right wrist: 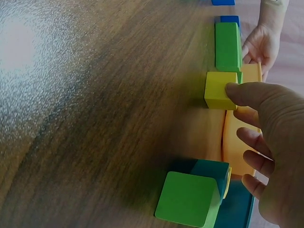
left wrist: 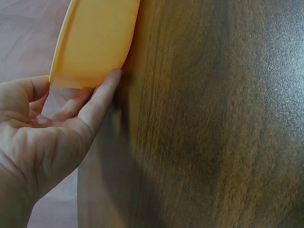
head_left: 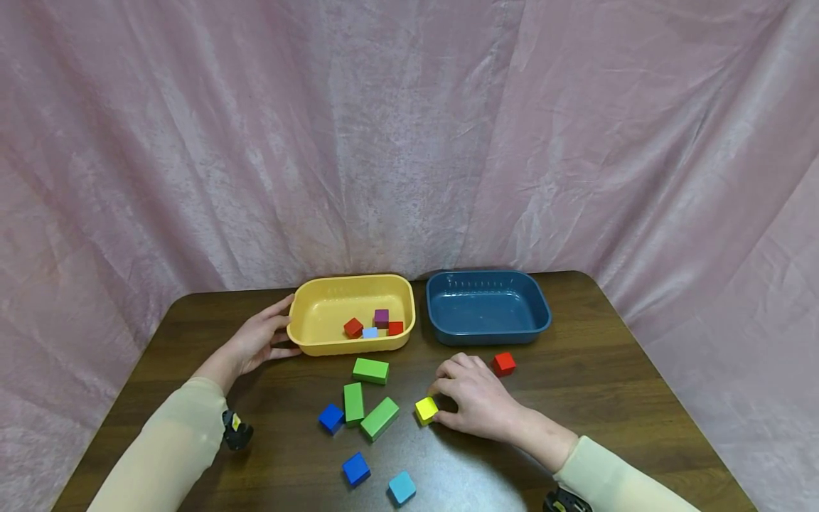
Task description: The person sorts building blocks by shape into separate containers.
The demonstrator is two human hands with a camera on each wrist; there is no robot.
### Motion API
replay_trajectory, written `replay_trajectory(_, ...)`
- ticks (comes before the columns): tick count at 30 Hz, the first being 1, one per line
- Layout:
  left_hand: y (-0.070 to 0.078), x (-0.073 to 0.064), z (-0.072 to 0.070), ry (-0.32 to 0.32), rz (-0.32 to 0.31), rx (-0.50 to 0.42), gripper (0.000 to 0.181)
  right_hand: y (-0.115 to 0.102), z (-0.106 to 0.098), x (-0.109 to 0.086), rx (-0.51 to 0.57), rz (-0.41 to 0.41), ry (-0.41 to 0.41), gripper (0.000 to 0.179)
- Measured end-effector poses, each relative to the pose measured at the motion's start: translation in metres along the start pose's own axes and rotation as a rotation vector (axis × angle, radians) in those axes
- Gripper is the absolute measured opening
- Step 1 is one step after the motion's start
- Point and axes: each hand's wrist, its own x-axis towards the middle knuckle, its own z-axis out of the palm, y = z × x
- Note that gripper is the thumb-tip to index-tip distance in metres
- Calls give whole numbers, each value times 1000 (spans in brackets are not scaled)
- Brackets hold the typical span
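At the left end of the yellow tray (head_left: pixel 348 348), my left hand (head_left: pixel 259 338) rests with extended, spread fingers on its rim and outer wall. The left wrist view shows fingertips against the tray's end wall (left wrist: pixel 95 42). My right hand (head_left: pixel 476 398) pinches a yellow cube (head_left: pixel 426 410) between thumb and index finger, low over the table. In the right wrist view the thumb lies on the yellow cube (right wrist: pixel 220 90), while the other fingers are loosely bent. Inside the yellow tray are red cubes (head_left: pixel 353 328), a purple cube (head_left: pixel 381 318) and a light blue block (head_left: pixel 370 333).
A dark blue tray (head_left: pixel 486 334) stands right of the yellow one, with a red cube (head_left: pixel 503 364) in front. Three green blocks (head_left: pixel 379 419), two blue cubes (head_left: pixel 356 469) and a light blue cube (head_left: pixel 402 488) lie on the wooden table (head_left: pixel 614 384). A pink curtain (head_left: pixel 409 142) hangs behind.
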Motion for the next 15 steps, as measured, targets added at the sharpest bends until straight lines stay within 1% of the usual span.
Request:
replay_trajectory(10,-2,3,-2,10,3,6,63,1,2,1,-22,-19,5,28)
replay_trajectory(15,-4,3,-2,11,3,10,64,1,3,1,-16,-12,-19,27)
